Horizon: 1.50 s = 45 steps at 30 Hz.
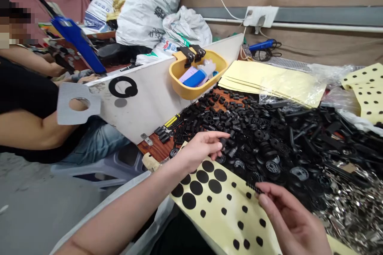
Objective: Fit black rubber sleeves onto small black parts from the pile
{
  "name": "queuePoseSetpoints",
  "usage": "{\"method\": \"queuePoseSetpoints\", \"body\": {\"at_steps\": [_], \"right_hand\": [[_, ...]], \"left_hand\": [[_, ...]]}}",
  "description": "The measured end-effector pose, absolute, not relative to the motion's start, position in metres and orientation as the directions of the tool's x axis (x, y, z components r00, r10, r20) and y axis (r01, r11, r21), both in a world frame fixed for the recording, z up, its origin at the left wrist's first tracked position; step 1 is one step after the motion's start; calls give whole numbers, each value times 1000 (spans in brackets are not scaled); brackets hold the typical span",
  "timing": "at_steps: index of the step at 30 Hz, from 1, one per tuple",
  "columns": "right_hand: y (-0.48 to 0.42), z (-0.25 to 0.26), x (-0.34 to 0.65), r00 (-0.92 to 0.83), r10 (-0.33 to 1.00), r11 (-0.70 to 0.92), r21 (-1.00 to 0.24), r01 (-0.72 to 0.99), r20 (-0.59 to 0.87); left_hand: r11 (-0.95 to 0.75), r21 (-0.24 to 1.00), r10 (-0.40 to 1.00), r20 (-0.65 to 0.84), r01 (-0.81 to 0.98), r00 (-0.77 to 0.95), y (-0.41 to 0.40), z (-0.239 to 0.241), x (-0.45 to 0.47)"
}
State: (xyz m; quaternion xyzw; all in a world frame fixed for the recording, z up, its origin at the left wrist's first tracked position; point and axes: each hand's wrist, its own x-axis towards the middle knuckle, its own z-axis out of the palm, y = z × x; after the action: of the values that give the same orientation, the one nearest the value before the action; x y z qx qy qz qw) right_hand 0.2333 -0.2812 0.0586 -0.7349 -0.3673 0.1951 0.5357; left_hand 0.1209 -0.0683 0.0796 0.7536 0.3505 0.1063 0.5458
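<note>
By the right hand (295, 219), a slim black ribbed piece (253, 187) is pinched above the near, black-spotted pale-yellow sheet (215, 206); farther left, the left hand (203, 148) is poised, fingers partly curled, beside small black cylinders (206, 117); whether anything is gripped there cannot be told.

left hand (205, 147) at black cylinders (209, 118); right hand (291, 217) pinching ridged black piece (253, 187)

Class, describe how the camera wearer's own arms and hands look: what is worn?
The left hand and right hand are bare, without gloves. No sleeve, watch or bracelet shows on the left forearm; the right forearm is out of view.
</note>
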Motion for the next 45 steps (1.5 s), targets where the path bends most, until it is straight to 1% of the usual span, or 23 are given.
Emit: {"method": "queuePoseSetpoints", "body": {"at_steps": [1, 2, 3, 4, 5, 7, 11, 14, 16, 19, 21, 23, 26, 28, 29, 31, 33, 34, 37, 40, 42, 43, 45], "right_hand": [[-278, 64, 232, 624, 754, -95, -905, 414, 206], [-274, 68, 230, 600, 738, -40, -867, 497, 310], [-271, 72, 228, 576, 709, 3, -819, 574, 407], [-268, 75, 225, 549, 679, 31, -766, 642, 488], [-265, 77, 223, 517, 655, 44, -711, 702, 551], [-262, 77, 219, 438, 645, 47, -605, 795, 626], [-262, 69, 214, 303, 659, 47, -441, 896, 688], [-264, 61, 211, 289, 646, 30, -402, 915, 706], [-267, 55, 210, 310, 661, 25, -434, 901, 683], [-272, 45, 210, 432, 677, -49, -549, 835, 596], [-275, 39, 210, 538, 665, -108, -647, 755, 518], [-275, 35, 209, 594, 651, -103, -720, 686, 473], [-275, 33, 204, 593, 623, -65, -721, 690, 511], [-276, 34, 199, 635, 601, -107, -739, 665, 485], [-276, 35, 197, 683, 596, -138, -784, 605, 422], [-277, 37, 195, 760, 601, -171, -889, 425, 247], [-276, 38, 193, 766, 633, -160, -950, 269, 110], [-275, 39, 193, 756, 649, -145, -962, 232, 84], [-272, 38, 193, 770, 628, -121, -963, 241, 114], [-272, 36, 194, 732, 629, -88, -911, 403, 263], [-275, 36, 195, 695, 648, -61, -888, 456, 312], [-276, 38, 196, 698, 652, -57, -899, 434, 296], [-278, 42, 198, 724, 661, -75, -943, 324, 196]], "left_hand": [[8, 944, 574, -274, 330, 771, -80, 81, 116], [243, 944, 492, -319, 224, 810, -93, 82, 112], [464, 877, 418, -342, 126, 842, -104, 81, 109], [642, 766, 364, -353, 43, 862, -115, 78, 107], [751, 660, 335, -358, -17, 871, -124, 75, 106], [820, 567, 338, -374, -75, 864, -139, 67, 106], [831, 541, 381, -381, -131, 843, -155, 53, 109], [782, 608, 440, -376, -141, 816, -162, 46, 109], [722, 675, 511, -371, -152, 775, -166, 43, 109], [664, 734, 570, -372, -144, 732, -171, 38, 109], [673, 727, 552, -374, -134, 745, -174, 36, 110], [699, 701, 525, -372, -139, 766, -176, 33, 111], [726, 671, 506, -374, -149, 777, -180, 28, 112], [727, 668, 512, -370, -161, 775, -183, 25, 112], [724, 670, 519, -369, -167, 771, -185, 24, 112], [715, 679, 534, -376, -168, 757, -188, 24, 112], [698, 698, 559, -390, -161, 732, -189, 26, 112], [687, 709, 575, -394, -161, 717, -190, 27, 113], [675, 716, 598, -389, -179, 701, -189, 29, 114], [687, 698, 583, -365, -202, 726, -188, 29, 112], [675, 708, 581, -339, -206, 740, -187, 30, 110], [661, 724, 583, -327, -199, 744, -186, 31, 109], [612, 771, 590, -299, -174, 750, -186, 34, 108]]}}
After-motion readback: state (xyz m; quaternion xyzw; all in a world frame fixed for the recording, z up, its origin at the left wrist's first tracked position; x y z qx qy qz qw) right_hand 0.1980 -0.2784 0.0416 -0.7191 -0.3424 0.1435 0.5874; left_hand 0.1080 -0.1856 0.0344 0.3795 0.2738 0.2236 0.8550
